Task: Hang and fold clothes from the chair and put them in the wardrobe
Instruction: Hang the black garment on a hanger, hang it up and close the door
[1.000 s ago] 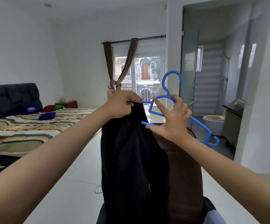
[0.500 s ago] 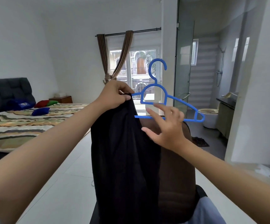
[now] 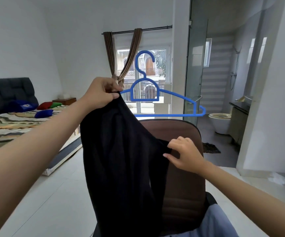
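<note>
The left hand (image 3: 102,94) is holding up a black garment (image 3: 121,159) and a blue hanger (image 3: 155,93) together, its grip clenched on the cloth's top edge where the hanger's left arm is slipping under the fabric; the hanger's right arm is sticking out bare over the chair (image 3: 181,151). The right hand (image 3: 184,154) is pinching the garment's right edge lower down, in front of the chair's brown backrest. The garment is hanging free in the air, its lower part dropping past the backrest's left edge. Pale floor (image 3: 53,194) is lying open to the left, between chair and bed (image 3: 10,125), running on toward the window door (image 3: 148,82). The bed's near corner is reaching into that lane. A light blue cloth (image 3: 211,223) is lying on the chair's seat at the lower right. Beyond, a glass partition (image 3: 196,65) is edging a bathroom with a toilet (image 3: 221,122). A blue pillow (image 3: 21,106) on the bed is bearing a small badge, too small to read.
</note>
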`<action>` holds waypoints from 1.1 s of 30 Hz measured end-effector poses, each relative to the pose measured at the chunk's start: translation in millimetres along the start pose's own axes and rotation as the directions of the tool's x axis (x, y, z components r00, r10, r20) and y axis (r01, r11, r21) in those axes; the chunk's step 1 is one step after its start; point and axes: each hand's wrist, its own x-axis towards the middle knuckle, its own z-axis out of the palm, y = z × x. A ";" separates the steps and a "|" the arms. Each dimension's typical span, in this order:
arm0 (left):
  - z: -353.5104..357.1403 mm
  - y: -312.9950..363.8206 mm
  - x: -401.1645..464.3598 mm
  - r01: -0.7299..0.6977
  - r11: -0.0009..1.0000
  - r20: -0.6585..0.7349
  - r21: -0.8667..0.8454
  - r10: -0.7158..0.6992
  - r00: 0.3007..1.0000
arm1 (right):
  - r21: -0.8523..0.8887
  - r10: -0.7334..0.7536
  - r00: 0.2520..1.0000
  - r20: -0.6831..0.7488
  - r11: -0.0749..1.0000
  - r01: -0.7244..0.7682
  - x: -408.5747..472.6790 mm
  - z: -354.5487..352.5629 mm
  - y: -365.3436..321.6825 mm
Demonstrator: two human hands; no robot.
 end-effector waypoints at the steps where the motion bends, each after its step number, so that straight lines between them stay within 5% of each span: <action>1: -4.3 -5.0 -2.0 0.010 1.000 0.010 0.027 -0.010 1.000 | 0.014 0.016 1.000 -0.014 1.000 -0.016 0.6 -7.3 3.3; 11: -28.4 -29.3 -18.8 0.038 0.998 0.043 0.055 -0.040 0.998 | 0.168 0.079 0.990 -0.113 0.984 -0.060 16.3 -80.0 24.4; 26: -41.3 -26.5 -15.5 0.015 0.999 0.109 0.049 -0.020 0.994 | 0.260 0.087 0.996 0.003 0.962 -0.085 27.9 -137.4 23.6; 33: -36.5 -27.8 -18.8 0.032 0.999 0.042 -0.005 -0.032 0.999 | 0.149 -0.040 0.963 -0.265 0.985 0.082 26.0 -137.5 -2.4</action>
